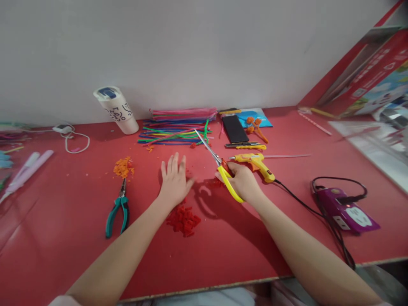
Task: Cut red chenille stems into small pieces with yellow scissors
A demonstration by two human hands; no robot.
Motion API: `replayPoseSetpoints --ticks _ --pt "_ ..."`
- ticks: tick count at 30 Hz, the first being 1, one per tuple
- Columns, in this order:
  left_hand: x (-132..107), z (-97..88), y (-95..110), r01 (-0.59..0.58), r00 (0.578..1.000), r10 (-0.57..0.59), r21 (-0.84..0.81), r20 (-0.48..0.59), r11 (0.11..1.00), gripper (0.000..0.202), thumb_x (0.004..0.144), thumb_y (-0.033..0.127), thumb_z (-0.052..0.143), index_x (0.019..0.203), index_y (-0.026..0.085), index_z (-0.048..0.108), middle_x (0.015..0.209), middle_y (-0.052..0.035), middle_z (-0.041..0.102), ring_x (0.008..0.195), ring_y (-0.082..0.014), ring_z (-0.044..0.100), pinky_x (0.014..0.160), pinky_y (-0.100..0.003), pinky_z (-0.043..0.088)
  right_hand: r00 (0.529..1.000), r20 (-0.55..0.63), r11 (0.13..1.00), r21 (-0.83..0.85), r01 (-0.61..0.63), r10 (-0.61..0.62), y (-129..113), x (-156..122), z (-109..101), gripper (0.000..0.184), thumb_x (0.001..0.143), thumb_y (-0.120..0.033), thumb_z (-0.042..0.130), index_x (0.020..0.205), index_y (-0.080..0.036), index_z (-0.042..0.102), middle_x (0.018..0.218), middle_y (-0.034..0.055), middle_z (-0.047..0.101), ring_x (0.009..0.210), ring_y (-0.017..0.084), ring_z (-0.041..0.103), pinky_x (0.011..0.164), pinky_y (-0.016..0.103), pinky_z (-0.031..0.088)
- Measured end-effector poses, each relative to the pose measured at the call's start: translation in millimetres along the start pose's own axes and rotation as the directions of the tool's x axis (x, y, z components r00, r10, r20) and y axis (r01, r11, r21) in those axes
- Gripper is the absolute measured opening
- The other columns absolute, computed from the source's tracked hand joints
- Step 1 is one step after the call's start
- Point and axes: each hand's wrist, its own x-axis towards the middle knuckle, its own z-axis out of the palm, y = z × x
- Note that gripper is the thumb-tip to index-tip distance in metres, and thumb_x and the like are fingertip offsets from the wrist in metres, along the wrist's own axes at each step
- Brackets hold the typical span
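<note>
Behind scissors (pixel 219 163), glue gun (pixel 256 162), phone (pixel 235 128), pipe cleaners (pixel 177 127)

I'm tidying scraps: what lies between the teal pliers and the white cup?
A pile of orange scraps on the table, just beyond the pliers, in the head view.

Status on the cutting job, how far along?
Done: a pile of red cut bits and a smaller orange pile lie on the red table. In hand: the right hand grips the scissors, blades together; the left hand lies flat and empty above the red bits. Left, probably: a thick bundle of uncut coloured stems by the wall.
</note>
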Motion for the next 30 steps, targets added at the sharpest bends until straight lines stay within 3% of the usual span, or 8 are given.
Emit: replayPoseSetpoints --ticks 4,10,13,18,21,26,28,30 --pt "8 3.8 13 -0.111 0.994 0.111 -0.033 0.018 0.993 0.085 0.068 0.061 0.044 0.133 0.011 0.023 0.141 -0.0197 0.019 0.128 -0.0334 0.016 0.101 -0.053 0.007 1.000 0.009 0.999 0.042 0.009 -0.009 1 0 0 0.027 0.062 -0.040 0.052 0.055 -0.020 0.034 0.050 -0.0059 0.032 0.049 0.008 0.029 0.046 0.022 0.024" --pt "19 0.0 -21 0.144 0.988 -0.142 0.034 -0.058 0.989 0.057 0.080 0.033 0.040 0.129 0.007 0.030 0.136 -0.0215 0.029 0.124 -0.0319 0.027 0.100 -0.050 0.017 1.000 0.014 0.995 0.099 0.008 -0.010 2 2 2 0.029 0.060 -0.043 0.053 0.056 -0.020 0.037 0.051 -0.0052 0.036 0.050 0.009 0.033 0.047 0.022 0.027" --pt "20 -3.7 -28 0.153 0.983 -0.153 -0.008 -0.098 0.988 0.063 0.078 0.044 0.040 0.129 0.007 0.032 0.134 -0.0212 0.031 0.124 -0.0311 0.027 0.101 -0.048 0.017 1.000 0.020 0.993 0.117 -0.002 0.000 3 3 5 0.030 0.061 -0.044 0.053 0.055 -0.020 0.036 0.050 -0.0056 0.034 0.048 0.009 0.032 0.045 0.022 0.025" --pt "34 8.1 -2 0.028 0.995 -0.030 -0.016 -0.098 0.999 0.081 0.070 0.058 0.044 0.130 0.006 0.029 0.136 -0.0226 0.026 0.126 -0.0337 0.021 0.102 -0.051 0.011 0.999 0.041 0.991 0.129 -0.014 0.009 4 3 7 0.028 0.062 -0.044 0.052 0.057 -0.020 0.039 0.050 -0.0051 0.037 0.047 0.009 0.034 0.044 0.022 0.025" --pt "43 17.3 2 -0.014 0.993 0.015 0.010 -0.116 1.000 0.065 0.078 0.044 0.041 0.129 0.006 0.031 0.137 -0.0221 0.026 0.127 -0.0329 0.019 0.102 -0.052 0.008 0.999 0.045 0.991 0.136 -0.019 0.013 4 3 6 0.028 0.062 -0.044 0.053 0.058 -0.019 0.041 0.050 -0.0048 0.038 0.048 0.009 0.035 0.044 0.022 0.027" --pt "33 8.1 -30 0.103 0.988 -0.097 0.043 -0.121 0.994 0.048 0.083 0.022 0.031 0.128 0.008 0.033 0.136 -0.0212 0.029 0.126 -0.0307 0.024 0.101 -0.053 0.011 0.999 0.039 0.987 0.158 -0.022 0.016 5 3 4 0.030 0.062 -0.046 0.054 0.059 -0.020 0.039 0.050 -0.0049 0.038 0.047 0.010 0.037 0.043 0.023 0.028" --pt "21 -2.6 -37 0.164 0.979 -0.162 0.010 -0.122 0.986 0.052 0.083 0.031 0.031 0.128 0.005 0.032 0.134 -0.0233 0.030 0.126 -0.0310 0.024 0.101 -0.050 0.015 0.999 0.045 0.986 0.163 -0.024 0.017 7 4 6 0.030 0.062 -0.046 0.054 0.059 -0.020 0.039 0.051 -0.0048 0.039 0.047 0.010 0.038 0.044 0.023 0.029" --pt "7 -11.4 -35 0.073 0.995 -0.074 -0.014 -0.068 0.997 0.069 0.079 0.049 0.035 0.130 0.005 0.027 0.136 -0.0233 0.027 0.127 -0.0322 0.021 0.101 -0.050 0.015 0.998 0.056 0.987 0.162 -0.025 0.016 7 5 7 0.030 0.062 -0.045 0.055 0.059 -0.020 0.040 0.051 -0.0048 0.039 0.048 0.010 0.038 0.045 0.023 0.029"
